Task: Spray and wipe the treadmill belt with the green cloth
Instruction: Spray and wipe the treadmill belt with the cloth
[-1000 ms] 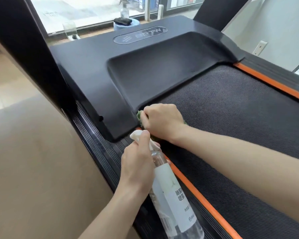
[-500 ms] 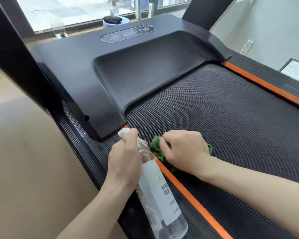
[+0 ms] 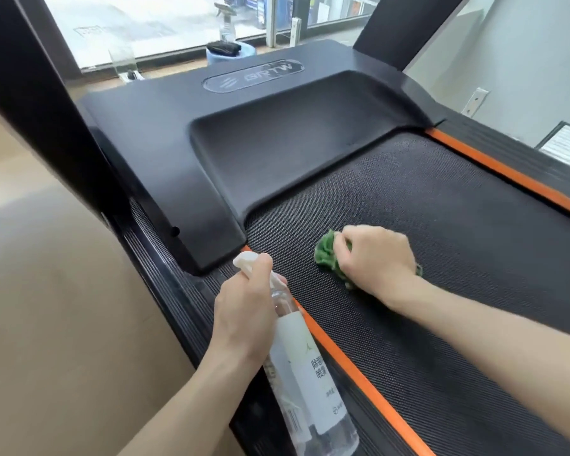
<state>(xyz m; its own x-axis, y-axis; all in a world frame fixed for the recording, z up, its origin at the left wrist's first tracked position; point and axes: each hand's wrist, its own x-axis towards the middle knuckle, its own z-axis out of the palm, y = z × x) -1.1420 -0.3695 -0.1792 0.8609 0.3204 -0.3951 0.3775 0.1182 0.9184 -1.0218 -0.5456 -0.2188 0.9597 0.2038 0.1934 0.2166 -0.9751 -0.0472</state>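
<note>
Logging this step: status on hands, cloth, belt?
Left hand grips spray bottle over the orange strip. Right hand presses green cloth on belt. Nothing in the way.

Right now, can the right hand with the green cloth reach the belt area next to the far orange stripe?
Probably yes: the right hand presses the green cloth on the belt, and only bare belt lies before the far orange stripe.

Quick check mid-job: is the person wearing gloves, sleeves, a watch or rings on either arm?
Nothing worn shows. The left hand and right hand are bare, with no gloves, rings or watch, and both forearms are uncovered as far as the frame edge.
</note>
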